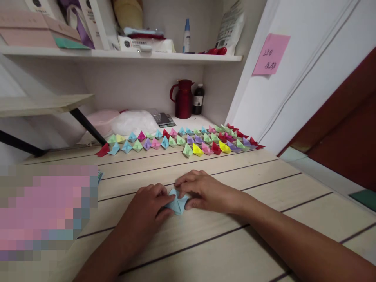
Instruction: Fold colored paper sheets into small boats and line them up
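Observation:
A light blue piece of folded paper (pixel 178 204) lies on the wooden table (pixel 229 243) between my two hands, with crease lines meeting near its middle. My left hand (pixel 154 203) pinches its left edge, thumb below and fingers above. On the opposite side, my right hand (pixel 202 191) has its thumb and fingers closed on the right and upper edge. Parts of the paper are covered by my fingertips. Beyond my hands stand rows of small folded paper boats (pixel 155 143) in many colours.
A blurred, pixelated pink area (pixel 49 207) covers the table's left side. Behind the boats are a dark red jug (pixel 183 100), a dark bottle (pixel 198 100) and a plastic bag (pixel 133 122). A shelf (pixel 164 57) runs above. A pink note (pixel 272 55) is stuck to the wall.

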A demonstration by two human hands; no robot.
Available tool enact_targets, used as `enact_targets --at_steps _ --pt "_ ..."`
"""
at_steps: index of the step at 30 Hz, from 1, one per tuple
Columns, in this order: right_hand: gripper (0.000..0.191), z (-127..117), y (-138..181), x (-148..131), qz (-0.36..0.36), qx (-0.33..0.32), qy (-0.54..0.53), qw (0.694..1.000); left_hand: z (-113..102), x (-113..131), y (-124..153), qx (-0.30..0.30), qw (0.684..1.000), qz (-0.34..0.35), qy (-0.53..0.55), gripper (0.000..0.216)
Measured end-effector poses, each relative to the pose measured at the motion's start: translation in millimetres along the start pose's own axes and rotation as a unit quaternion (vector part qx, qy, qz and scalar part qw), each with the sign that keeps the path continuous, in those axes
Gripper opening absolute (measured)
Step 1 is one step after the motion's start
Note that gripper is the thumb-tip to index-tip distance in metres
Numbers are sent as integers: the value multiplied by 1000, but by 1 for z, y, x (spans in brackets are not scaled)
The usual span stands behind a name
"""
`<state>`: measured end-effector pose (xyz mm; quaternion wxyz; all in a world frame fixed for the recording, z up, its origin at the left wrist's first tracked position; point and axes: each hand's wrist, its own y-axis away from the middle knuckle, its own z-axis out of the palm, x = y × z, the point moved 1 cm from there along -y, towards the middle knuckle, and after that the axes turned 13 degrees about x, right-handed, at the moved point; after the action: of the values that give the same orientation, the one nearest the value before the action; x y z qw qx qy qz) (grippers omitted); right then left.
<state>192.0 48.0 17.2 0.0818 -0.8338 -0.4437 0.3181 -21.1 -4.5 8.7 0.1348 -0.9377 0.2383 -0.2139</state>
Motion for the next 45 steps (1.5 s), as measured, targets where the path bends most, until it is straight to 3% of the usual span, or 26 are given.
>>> enact_targets --at_steps 9,17,21,24,31,39,45 --pt "3 -2 -2 1 23 7 -46 999 4 -1 -2 24 998 -56 28 20" --pt "9 -4 -4 0 39 -11 -61 997 5 2 -3 39 984 -148 92 19" --pt "2 4 -4 1 78 30 -33 996 6 5 -3 56 978 -175 96 15" --pt "7 11 -4 1 90 57 -22 994 10 4 -4 84 975 -186 92 11" --pt "12 20 -7 -4 112 73 22 991 15 7 -4 109 971 -205 48 15" --pt "12 29 -10 -6 105 61 110 987 14 15 -4 98 970 -218 -33 13" --pt "12 29 -10 -5 118 63 103 986 16 21 -1 97 968 -216 -89 8"
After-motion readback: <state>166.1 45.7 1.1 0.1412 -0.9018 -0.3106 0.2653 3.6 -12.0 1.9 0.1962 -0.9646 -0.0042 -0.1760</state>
